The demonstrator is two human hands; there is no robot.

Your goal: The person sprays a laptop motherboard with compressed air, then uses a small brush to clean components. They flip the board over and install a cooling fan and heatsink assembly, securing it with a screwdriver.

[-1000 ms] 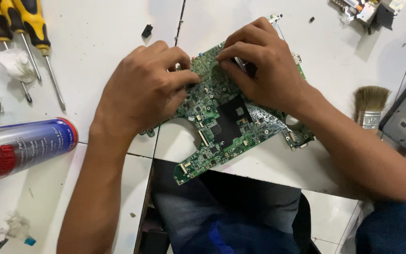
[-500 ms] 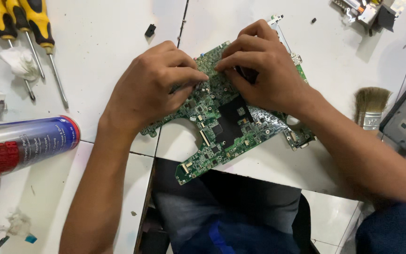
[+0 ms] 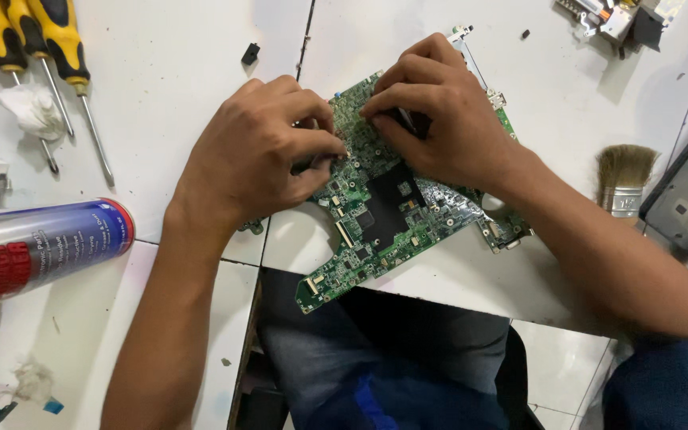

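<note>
Item: green circuit board [image 3: 376, 215], lying flat at centre frame on a white tabletop [image 3: 177, 72], its lower corner overhanging the table edge above the person's lap. Left hand [image 3: 260, 155] and right hand [image 3: 439, 111] both rest on the board's upper half, fingers curled and pinching at something small between the fingertips; what they pinch cannot be made out. Surroundings: three yellow-handled screwdrivers [image 3: 41, 40] at upper left, a spray can [image 3: 41, 251] on its side at left edge, a paintbrush [image 3: 623, 179] at right.
</note>
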